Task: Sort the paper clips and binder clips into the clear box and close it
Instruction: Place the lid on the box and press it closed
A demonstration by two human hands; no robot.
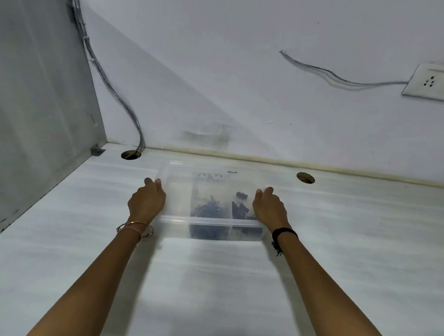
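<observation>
One clear box sat on the white table near the wall, lid on, dark clips piled inside in two compartments, too blurred to count. Two hands, arms outstretched: left hand gripped the box's left side, right hand gripped its right side.

A pale, white-streaked desk is seen running to a wall at the back and a grey panel at the left. Two round cable holes are cut near its back edge: one at the left, with cables fed into it, and one to the right. A clear box, lid on, is set on the desk near the back, between the holes.
</observation>
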